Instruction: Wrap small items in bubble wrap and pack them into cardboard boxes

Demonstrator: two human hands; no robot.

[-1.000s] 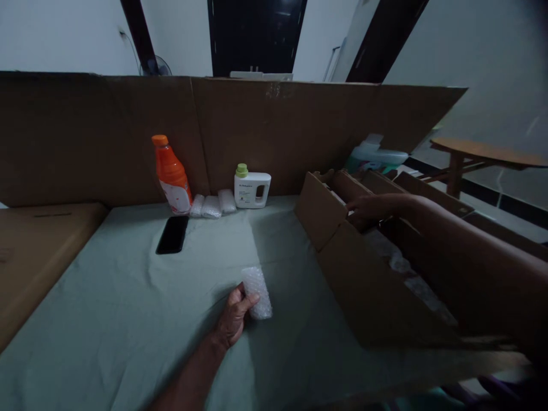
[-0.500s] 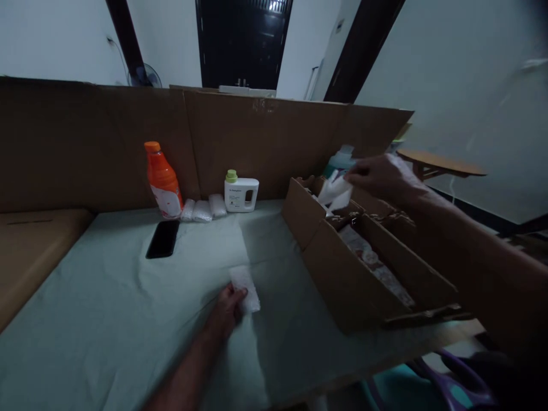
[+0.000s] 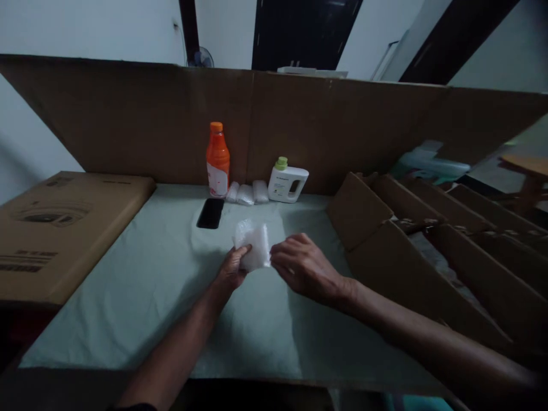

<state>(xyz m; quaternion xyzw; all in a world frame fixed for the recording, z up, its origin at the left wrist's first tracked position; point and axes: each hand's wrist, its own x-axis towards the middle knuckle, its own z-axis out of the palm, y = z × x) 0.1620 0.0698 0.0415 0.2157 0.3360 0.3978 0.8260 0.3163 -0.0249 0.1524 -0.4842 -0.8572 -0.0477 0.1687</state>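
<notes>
Over the middle of the cloth, my left hand grips a translucent bubble wrap piece, its thumb pressed on the front. My right hand is closed at the right edge of this wrap, fingers pinched together. The wrap looks like two layers, one in front of the other, and I cannot make out where they join. Beyond my hands, several small wrapped bundles lie between an orange bottle and a white jug with a green cap. A black phone lies nearer, to the left.
A divided cardboard box stands at the right, with clear wrapping inside a compartment. Behind it is a teal-tinted bottle. A flat printed carton sits at the left. A tall cardboard panel borders the back of the cloth-covered table.
My right hand has come from the box with a white piece, down and left to the wrap in my left hand. The view has turned left.
</notes>
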